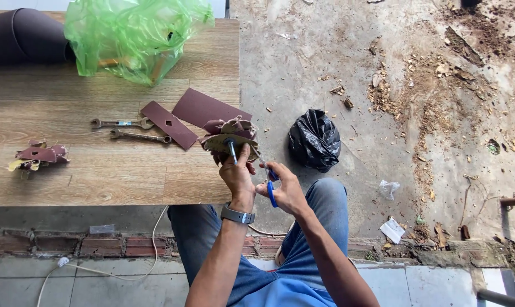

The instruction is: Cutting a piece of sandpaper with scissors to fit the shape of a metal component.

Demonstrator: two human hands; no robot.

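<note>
Sandpaper wheel above left fingers

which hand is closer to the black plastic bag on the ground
Right. The right hand, holding blue-handled scissors, is just below-left of the black bag; the left hand is farther left.

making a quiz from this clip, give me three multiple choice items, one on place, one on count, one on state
1. Where do the sandpaper sheets lie?
A. on the wooden table
B. on the ground
C. on the person's lap

2. How many wrenches lie on the table?
A. one
B. two
C. four

3. What does the right hand hold?
A. nothing
B. a hammer
C. blue-handled scissors

Answers: 1 A, the sheets rest on the tabletop near its right edge. 2 B, two wrenches lie side by side. 3 C, its fingers grip the scissors beside the sandpaper flap wheel held in the left hand.
</note>
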